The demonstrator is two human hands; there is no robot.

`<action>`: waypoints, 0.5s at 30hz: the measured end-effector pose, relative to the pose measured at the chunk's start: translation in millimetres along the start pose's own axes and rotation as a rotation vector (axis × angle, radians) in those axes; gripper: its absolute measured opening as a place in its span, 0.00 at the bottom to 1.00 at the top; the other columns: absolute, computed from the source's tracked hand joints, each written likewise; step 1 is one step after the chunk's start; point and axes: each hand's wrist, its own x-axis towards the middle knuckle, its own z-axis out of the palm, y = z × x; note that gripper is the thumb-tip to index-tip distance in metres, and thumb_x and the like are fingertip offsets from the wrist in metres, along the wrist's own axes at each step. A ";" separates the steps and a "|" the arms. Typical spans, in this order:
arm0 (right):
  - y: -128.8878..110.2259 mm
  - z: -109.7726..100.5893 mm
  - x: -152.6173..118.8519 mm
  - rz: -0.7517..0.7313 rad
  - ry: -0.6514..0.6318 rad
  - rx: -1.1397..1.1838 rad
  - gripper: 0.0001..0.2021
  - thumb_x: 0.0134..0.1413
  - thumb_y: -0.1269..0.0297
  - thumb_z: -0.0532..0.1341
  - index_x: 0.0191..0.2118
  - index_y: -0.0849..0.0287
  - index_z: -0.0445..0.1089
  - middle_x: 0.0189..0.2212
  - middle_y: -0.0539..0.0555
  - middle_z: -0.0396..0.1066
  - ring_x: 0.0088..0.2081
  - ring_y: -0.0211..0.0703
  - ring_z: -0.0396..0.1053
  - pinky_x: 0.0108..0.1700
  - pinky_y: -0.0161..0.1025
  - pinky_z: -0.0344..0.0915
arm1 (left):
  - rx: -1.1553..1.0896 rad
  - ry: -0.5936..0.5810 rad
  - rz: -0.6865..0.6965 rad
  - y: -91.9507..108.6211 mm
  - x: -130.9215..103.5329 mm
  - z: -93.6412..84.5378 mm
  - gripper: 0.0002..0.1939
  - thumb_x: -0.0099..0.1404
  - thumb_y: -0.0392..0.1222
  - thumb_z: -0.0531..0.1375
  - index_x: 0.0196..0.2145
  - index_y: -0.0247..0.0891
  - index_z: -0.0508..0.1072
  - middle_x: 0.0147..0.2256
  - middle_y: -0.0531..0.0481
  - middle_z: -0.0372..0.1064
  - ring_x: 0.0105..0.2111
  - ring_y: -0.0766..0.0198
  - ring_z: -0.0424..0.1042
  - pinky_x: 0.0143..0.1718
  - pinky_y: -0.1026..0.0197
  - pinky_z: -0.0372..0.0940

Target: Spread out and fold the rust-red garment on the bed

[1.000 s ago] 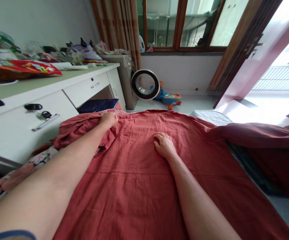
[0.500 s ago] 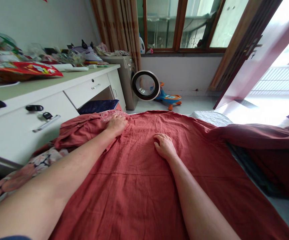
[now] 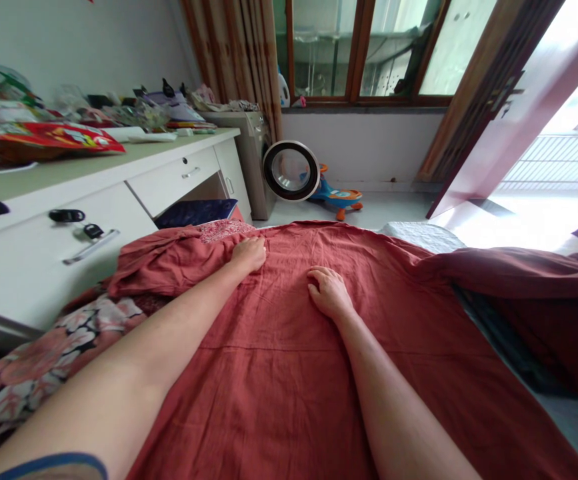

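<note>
A large red garment [image 3: 279, 393] lies spread out in front of me, with a seam across it. One sleeve [image 3: 161, 263] is bunched on the left, and the other sleeve [image 3: 513, 270] stretches out to the right. Near the garment's far left part, my left hand [image 3: 249, 254] is closed on the cloth, its fingertips partly hidden. My right hand [image 3: 331, 292] rests on the middle of the garment, palm down, fingers loosely bent and holding nothing. Beneath my left forearm lies a floral cloth [image 3: 63, 347].
A white cabinet [image 3: 113, 200] with drawers runs along the left, its top [image 3: 163, 152] loaded with packets and bags. Beyond it stands a washing machine [image 3: 256, 177] with its round door [image 3: 292, 171] swung out. A blue and orange ride-on toy [image 3: 339, 195] is on the floor.
My left hand has slid a little to the right and slightly nearer over the garment, and its fingers are more curled. The right hand stays in place.
</note>
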 end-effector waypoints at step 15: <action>-1.0 -1.5 -0.5 -0.004 -0.013 0.023 0.14 0.56 0.70 0.58 0.47 0.54 0.73 0.54 0.53 0.71 0.57 0.45 0.65 0.62 0.45 0.55 | -0.050 -0.103 -0.098 -2.9 24.2 21.1 0.40 0.68 0.65 0.42 0.68 0.38 0.52 0.69 0.36 0.43 0.69 0.47 0.43 0.65 0.40 0.44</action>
